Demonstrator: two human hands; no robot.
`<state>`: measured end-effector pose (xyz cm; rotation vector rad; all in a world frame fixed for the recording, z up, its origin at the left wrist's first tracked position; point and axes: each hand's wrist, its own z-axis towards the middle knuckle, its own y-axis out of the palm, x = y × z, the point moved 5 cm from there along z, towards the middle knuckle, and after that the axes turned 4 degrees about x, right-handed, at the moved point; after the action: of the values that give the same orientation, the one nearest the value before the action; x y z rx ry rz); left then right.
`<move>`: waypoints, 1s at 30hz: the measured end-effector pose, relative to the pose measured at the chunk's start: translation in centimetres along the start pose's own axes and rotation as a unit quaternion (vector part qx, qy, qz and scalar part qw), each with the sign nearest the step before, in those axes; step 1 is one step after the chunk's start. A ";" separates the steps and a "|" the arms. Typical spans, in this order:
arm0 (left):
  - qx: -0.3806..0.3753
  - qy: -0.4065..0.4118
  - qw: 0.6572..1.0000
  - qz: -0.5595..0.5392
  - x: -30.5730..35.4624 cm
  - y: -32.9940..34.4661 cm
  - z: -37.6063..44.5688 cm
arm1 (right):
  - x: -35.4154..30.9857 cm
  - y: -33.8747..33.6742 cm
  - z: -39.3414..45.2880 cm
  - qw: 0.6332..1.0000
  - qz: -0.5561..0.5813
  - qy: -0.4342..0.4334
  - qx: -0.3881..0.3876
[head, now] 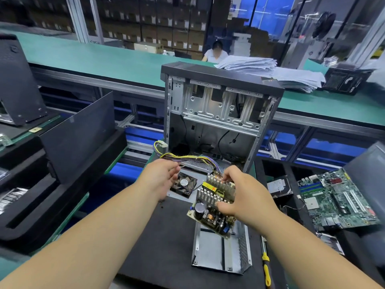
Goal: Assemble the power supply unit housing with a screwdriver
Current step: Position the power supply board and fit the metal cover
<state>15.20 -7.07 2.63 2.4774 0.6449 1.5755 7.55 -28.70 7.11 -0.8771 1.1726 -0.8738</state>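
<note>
Board (pixel 210 205) w/ heatsinks being gripped in right hand (pixel 239 197), fingers curled round its far edge, hovering tilted over open metal housing tray (pixel 210 251). Left hand (pixel 164 176) hanging loose, empty, nr wire bundle (pixel 187 158). Suggest levelling board, routing wires clear before seating; screwdriver (pixel 266 265) lying right of tray.

Ahead: open computer case (pixel 218 109) stands upright, walling off the far side of the bench (pixel 166 236).
Left: tilted dark panel (pixel 79 134) blocks that flank.
Right: motherboard (pixel 341 197) and hard drive (pixel 279 186) crowd the edge.
Near right: screwdriver (pixel 265 265) lies beside the metal housing (pixel 218 251).
Free room: bare black mat left of the housing.
</note>
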 end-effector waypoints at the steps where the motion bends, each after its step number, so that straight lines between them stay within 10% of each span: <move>1: 0.007 -0.006 1.000 0.003 0.0 -0.3 0.2 | 0.1 -0.2 -0.1 1.000 0.001 -0.010 -0.005; 19: -0.044 -0.023 0.989 -0.138 -0.1 -1.6 1.7 | 2.7 2.0 -2.8 0.993 -0.011 -0.033 -0.117; 30: -0.038 0.037 0.999 -0.005 0.4 -0.4 3.0 | 3.7 4.3 -3.6 0.989 -0.013 -0.030 -0.143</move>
<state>17.90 -6.20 1.52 2.3675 0.5964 1.6632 5.09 -30.70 1.23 -1.1459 1.2533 -0.7049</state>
